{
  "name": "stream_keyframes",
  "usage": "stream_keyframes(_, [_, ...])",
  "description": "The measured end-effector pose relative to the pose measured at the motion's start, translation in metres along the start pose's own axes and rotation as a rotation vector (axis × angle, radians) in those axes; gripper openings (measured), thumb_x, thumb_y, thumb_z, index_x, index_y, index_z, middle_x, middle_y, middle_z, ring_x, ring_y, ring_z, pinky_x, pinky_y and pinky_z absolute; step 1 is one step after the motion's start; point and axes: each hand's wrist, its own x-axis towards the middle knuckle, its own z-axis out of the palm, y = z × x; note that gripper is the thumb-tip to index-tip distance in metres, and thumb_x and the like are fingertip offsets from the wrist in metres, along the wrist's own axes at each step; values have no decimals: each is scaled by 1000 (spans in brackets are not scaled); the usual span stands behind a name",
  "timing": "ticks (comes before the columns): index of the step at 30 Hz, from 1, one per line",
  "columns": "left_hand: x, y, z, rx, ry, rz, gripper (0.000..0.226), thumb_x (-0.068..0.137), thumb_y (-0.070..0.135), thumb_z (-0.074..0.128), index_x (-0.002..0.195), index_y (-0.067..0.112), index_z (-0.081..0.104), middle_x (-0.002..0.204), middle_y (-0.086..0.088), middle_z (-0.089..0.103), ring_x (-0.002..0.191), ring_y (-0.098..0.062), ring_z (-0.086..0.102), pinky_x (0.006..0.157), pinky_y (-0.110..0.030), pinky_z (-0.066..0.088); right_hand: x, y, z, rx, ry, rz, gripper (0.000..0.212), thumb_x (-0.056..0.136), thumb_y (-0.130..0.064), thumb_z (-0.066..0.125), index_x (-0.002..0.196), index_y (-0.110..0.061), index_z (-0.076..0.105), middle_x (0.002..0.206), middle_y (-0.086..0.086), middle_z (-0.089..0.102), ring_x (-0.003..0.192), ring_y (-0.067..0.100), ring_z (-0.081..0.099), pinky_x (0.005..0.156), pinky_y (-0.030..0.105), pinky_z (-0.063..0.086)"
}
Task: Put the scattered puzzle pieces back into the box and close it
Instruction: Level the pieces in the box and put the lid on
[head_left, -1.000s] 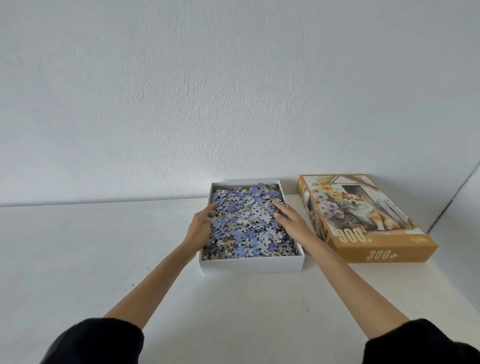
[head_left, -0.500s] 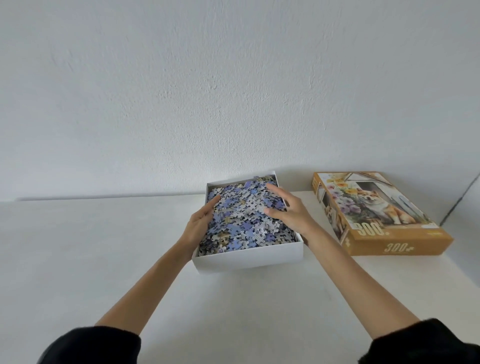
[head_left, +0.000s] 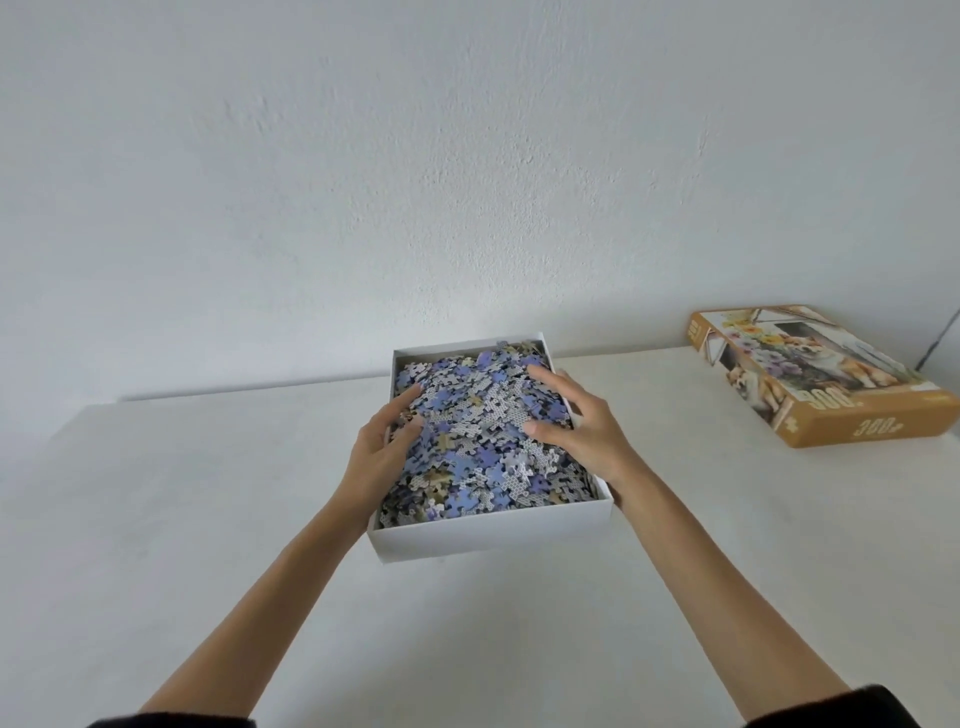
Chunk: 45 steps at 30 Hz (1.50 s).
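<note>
A white box bottom (head_left: 493, 532) stands on the table, heaped with blue, white and grey puzzle pieces (head_left: 483, 447). My left hand (head_left: 382, 447) lies at the box's left side, its fingers resting on the pieces. My right hand (head_left: 576, 421) rests on the right part of the heap with fingers spread and nearly straight. Neither hand grips anything that I can see. The orange lid (head_left: 821, 374), printed with dogs and flowers, lies apart at the right, picture side up.
The white table (head_left: 208, 519) runs back to a white wall (head_left: 467, 156). The lid sits near the table's far right corner. A dark cable or edge (head_left: 940, 332) shows behind the lid.
The box now sits turned and farther left of the lid in view. Both hands have slid further up over the heap of pieces, the right one spreading its fingers.
</note>
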Motion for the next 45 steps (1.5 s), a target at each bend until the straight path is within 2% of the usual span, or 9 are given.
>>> stream_keyframes(10, [-49,-49,-49,22,-28,18,38,93,31,50,132,32,49,143,6,42,136,-9,29,113,-38,24,-50,2,68,-26,-15,107,68,72,-15,75,123,-46,43,153,-2,18,141,8,10,108,30,9])
stream_keyframes(14, [-58,-57,-48,33,-21,-23,40,90,41,46,130,35,50,146,2,38,141,-14,22,114,-48,23,-59,3,73,-18,-43,115,66,73,-13,74,117,-50,42,137,-31,23,140,6,9,106,29,8])
stream_keyframes(19, [-61,-54,-42,26,-31,-65,40,94,38,38,134,34,40,153,-2,20,143,-16,12,114,-36,16,-56,8,74,-103,-97,188,68,76,-29,72,130,-51,37,155,-9,3,142,10,1,112,42,7])
stream_keyframes(24, [-59,-54,-34,672,-43,37,72,81,72,-1,145,39,0,150,12,-25,136,-9,-30,95,-34,-36,-53,10,84,-565,-78,23,66,87,-40,55,142,-38,18,153,-4,-14,140,13,-10,113,36,3])
stream_keyframes(32, [-43,-59,-11,922,-223,120,67,87,62,-2,148,35,3,157,-1,-10,143,-19,-14,112,-37,-12,-26,17,114,-870,-165,-5,71,86,-58,9,148,-23,4,156,0,-2,143,19,-7,112,29,-6])
stream_keyframes(35, [-23,-61,-16,912,-179,157,59,95,51,7,146,25,23,155,-10,11,143,-24,13,115,-37,10,-13,16,112,-829,-73,-79,48,98,-35,32,143,-18,29,149,5,27,139,22,19,112,30,18])
stream_keyframes(40, [-3,-48,-14,855,90,332,32,96,32,31,105,11,53,124,-6,44,106,-21,49,88,-37,42,11,4,99,-778,162,-161,28,90,-34,53,112,-19,62,111,1,51,100,16,52,67,20,42])
stream_keyframes(43, [5,-48,-11,805,139,315,29,95,29,35,111,11,51,127,-9,45,115,-26,46,94,-39,40,23,6,97,-812,49,-202,37,94,-32,46,127,-17,52,130,7,46,120,21,44,92,30,42])
stream_keyframes(45, [6,-55,-8,797,28,178,40,98,34,33,132,15,40,147,-14,28,138,-30,23,111,-42,21,24,15,102,-892,-108,-182,45,98,-33,36,140,-20,34,149,5,29,137,22,26,112,36,20])
